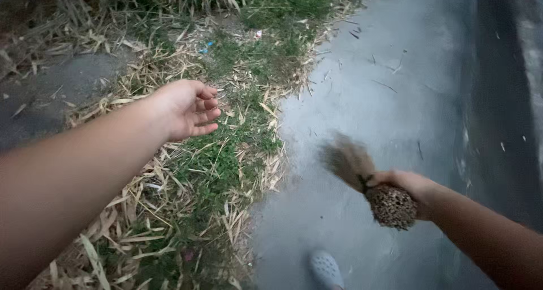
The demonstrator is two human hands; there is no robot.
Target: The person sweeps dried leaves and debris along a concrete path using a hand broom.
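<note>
One broom gripped in rt hand, left hand empty

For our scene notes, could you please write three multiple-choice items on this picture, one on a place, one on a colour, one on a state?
1. Where is the broom?
A. Over the grey pavement
B. Lying in the grass
C. Leaning on a wall

2. What colour is the shoe at the bottom edge?
A. Black
B. Pale, whitish
C. Red

3. How is the left hand?
A. Gripping straw
B. Flat on the ground
C. Open and empty

Key: 1 A, the right hand holds the broom above the pavement; 2 B, the shoe looks whitish; 3 C, the fingers are loosely curled around nothing, above the grass and dry straw.
</note>
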